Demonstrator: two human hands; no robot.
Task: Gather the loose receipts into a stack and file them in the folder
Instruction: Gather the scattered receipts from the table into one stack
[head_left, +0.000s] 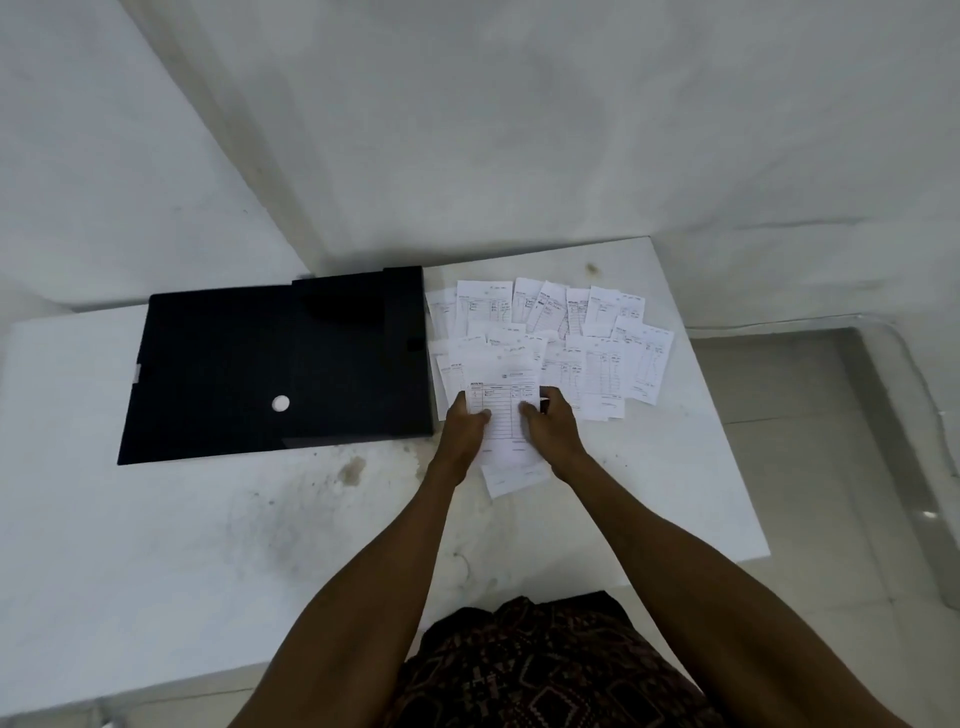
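A black folder (275, 369) with a white snap button lies closed on the left half of the white table (208, 545). To its right several white printed receipts (597, 343) lie spread and overlapping. My left hand (465, 428) and my right hand (553, 423) grip a small stack of receipts (503, 410) from both sides, thumbs on top, at the near edge of the spread. One more receipt (511, 480) lies partly under the held stack and my wrists.
The table's right edge (727, 415) drops to a tiled floor. White walls meet in a corner behind the table. Dark stains mark the tabletop in front of the folder. My patterned garment shows at the bottom.
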